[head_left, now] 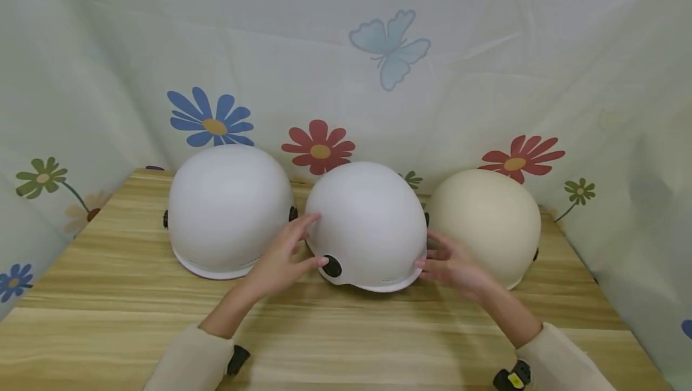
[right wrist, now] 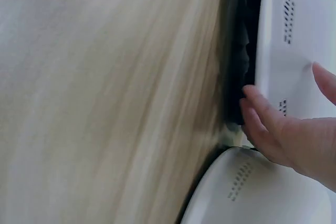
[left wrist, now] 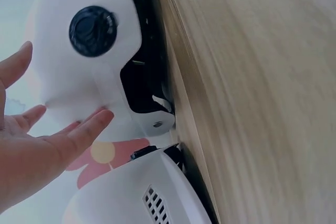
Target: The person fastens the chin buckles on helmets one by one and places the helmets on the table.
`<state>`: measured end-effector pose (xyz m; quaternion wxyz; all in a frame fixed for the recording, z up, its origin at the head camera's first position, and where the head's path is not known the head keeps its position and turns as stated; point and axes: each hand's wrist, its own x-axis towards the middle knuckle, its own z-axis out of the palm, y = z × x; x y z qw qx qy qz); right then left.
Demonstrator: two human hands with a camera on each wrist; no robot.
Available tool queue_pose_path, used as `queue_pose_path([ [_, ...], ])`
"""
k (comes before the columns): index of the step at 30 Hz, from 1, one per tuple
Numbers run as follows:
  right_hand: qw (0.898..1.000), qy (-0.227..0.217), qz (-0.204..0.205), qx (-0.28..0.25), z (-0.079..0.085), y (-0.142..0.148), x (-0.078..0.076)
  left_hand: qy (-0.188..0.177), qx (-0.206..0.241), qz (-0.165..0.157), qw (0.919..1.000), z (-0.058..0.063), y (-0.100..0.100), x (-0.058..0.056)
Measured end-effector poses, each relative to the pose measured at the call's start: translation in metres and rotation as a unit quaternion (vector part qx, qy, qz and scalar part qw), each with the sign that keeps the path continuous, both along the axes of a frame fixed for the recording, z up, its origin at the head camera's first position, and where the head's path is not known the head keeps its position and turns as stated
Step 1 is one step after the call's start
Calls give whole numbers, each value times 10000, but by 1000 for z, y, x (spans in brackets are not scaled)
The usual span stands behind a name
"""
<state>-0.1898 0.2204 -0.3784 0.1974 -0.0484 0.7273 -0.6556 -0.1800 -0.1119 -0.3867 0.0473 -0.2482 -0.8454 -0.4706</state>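
Note:
A white helmet (head_left: 367, 223) sits between my two hands, turned so that the round black disc (head_left: 332, 266) on its side faces front left. My left hand (head_left: 283, 259) is at its left side, thumb by the disc in the head view, fingers spread and loosely bent. In the left wrist view those fingers (left wrist: 92, 127) lie along the white shell. On the other side my right hand (head_left: 451, 265) has its fingers at the helmet's right lower edge. The right wrist view shows these fingers (right wrist: 262, 108) fairly straight beside the rim, with the thumb apart from them.
Another white helmet (head_left: 232, 211) stands to the left, and a cream helmet (head_left: 489, 223) to the right, close beside the middle one. All rest on a wood-grain table (head_left: 351, 343). Behind hangs a pale cloth (head_left: 259, 60) printed with flowers and a butterfly.

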Motion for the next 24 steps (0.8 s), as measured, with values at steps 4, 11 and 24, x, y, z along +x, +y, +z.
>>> queue_pose_path([
  [4,9999,-160,-22,44,-6,0,-1,-117,-139,-75,9998,-2,1,0],
  [11,9997,-195,-133,-3,-12,-3,-4,-269,-103,-131,9995,-3,1,-4],
  [24,9981,130,-81,590,-15,-5,-6,-703,-93,-275,9971,-4,-3,-9],
])
